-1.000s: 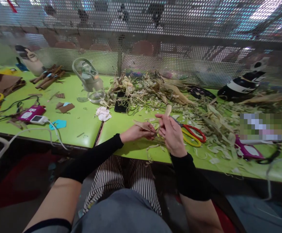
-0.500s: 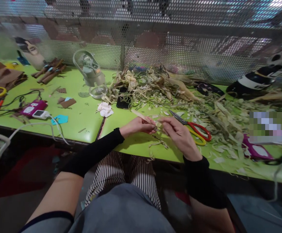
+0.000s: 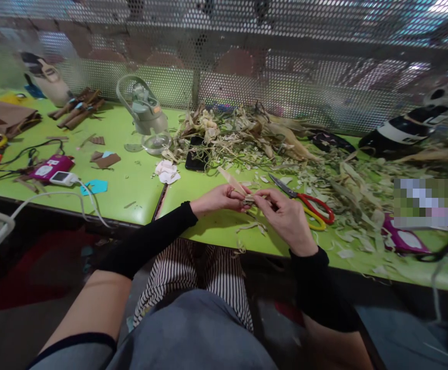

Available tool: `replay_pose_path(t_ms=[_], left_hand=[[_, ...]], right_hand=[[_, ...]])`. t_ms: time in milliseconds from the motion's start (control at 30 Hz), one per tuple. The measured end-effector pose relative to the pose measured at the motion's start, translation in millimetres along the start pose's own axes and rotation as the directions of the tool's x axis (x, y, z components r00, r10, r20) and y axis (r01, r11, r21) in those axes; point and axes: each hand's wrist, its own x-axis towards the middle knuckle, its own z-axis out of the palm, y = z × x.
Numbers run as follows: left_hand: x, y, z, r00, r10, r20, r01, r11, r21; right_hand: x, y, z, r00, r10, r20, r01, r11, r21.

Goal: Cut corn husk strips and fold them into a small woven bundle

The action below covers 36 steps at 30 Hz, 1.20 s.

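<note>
So the biggest thing back there is a perforated metal screen (image 3: pixel 304 72) running across the whole far side, with hazy shapes and bright light coming through the holes. In front of it sits a glossy lime-green table (image 3: pixel 131 205), with a dark seam splitting it just left of the work spot.

Right half of the table is kind of a mess: a big tangled heap of dried husks (image 3: pixel 285 141), tan to greenish, with curly shreds and flakes spilling to the right. There's a dark bottle (image 3: pixel 399 131) with a white band by the heap's right end, and a clear bottle (image 3: pixel 149 121) with a sage-green lid and carry loop at its left. Scissors (image 3: pixel 318 208), one red handle and one yellow, lie just beside the right hand (image 3: pixel 287 216). That hand has thumb and fingers pinched together, meeting the left hand (image 3: pixel 226 199) over the table's near edge.

Smaller stuff: a magenta box (image 3: pixel 52 168) with a white cable on the left, a black phone (image 3: pixel 196 156) partly under shreds, a crumpled white tissue (image 3: pixel 167 171).

The tiniest bit is what's being held: a pale cream husk strip (image 3: pixel 230 181), flat and tapered, sticking up out of the left fingers, with a little greenish-tan bunch (image 3: pixel 249 199) pinched between both hands' fingertips. Finer detail's too small to make out.
</note>
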Motion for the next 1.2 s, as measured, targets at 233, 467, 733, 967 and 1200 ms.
replay_pose_path(t_ms=[233, 467, 733, 967, 1200], left_hand=[[0.3, -4.5, -0.7, 0.999, 0.04, -0.018, -0.04, 0.999, -0.007], [-0.9, -2.6, 0.7, 0.997, 0.033, -0.065, -0.032, 0.999, 0.024], [-3.5, -1.5, 2.6, 0.996, 0.059, -0.062, -0.056, 0.997, 0.054], [-2.1, -3.3, 0.8, 0.997, 0.071, -0.034, -0.069, 0.996, 0.057], [-1.9, -5.2, 1.2, 0.99, 0.139, -0.029, -0.134, 0.983, 0.122]], right_hand=[[-0.3, 1.1, -1.8, 0.999, 0.028, 0.031, -0.027, 0.999, -0.026], [1.2, -0.3, -5.3, 0.997, 0.044, 0.068, -0.047, 0.998, 0.045], [4.9, -1.6, -6.2, 0.983, 0.129, 0.128, -0.15, 0.973, 0.173], [4.2, 6.8, 0.0, 0.974, 0.163, 0.158, -0.196, 0.956, 0.22], [3.7, 1.9, 2.7, 0.979, 0.13, 0.156, -0.171, 0.943, 0.287]])
